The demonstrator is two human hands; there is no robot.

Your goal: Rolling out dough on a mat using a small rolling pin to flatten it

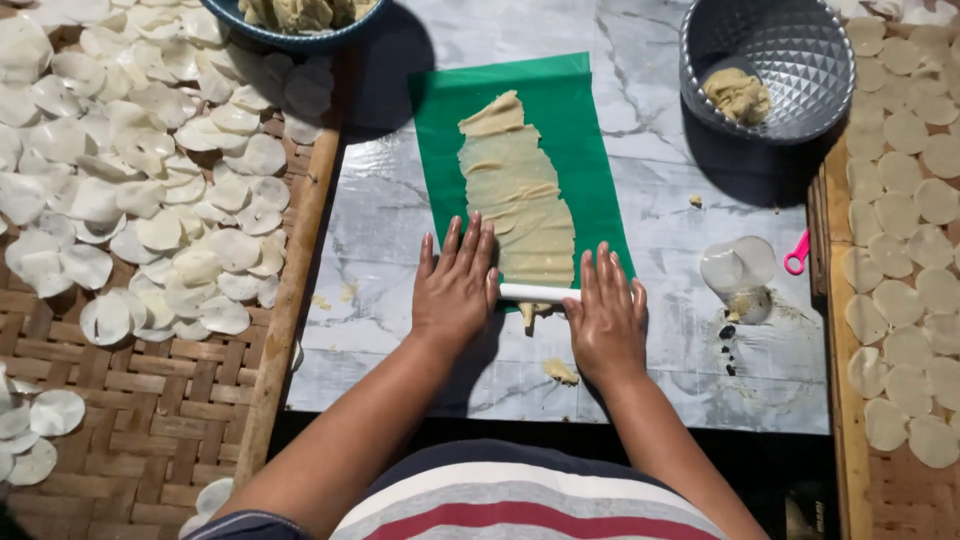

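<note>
A long thin strip of pale dough [520, 195] lies on a green plastic sheet [590, 150] spread over a marble-patterned board [380, 220]. Across the near end of the dough rests a white rolling pin [538, 293]. My left hand [458, 285] lies flat on the pin's left end, fingers spread. Pressing flat on the right end is my right hand [606, 312]. Only the middle of the pin shows between the palms.
Woven bamboo trays hold many thin dough discs at left [150, 190] and right [905, 250]. A grey bowl [770, 60] with a dough lump stands at back right, a blue bowl [290, 35] at the back. A clear cup [738, 268] and pink tool [797, 254] lie right.
</note>
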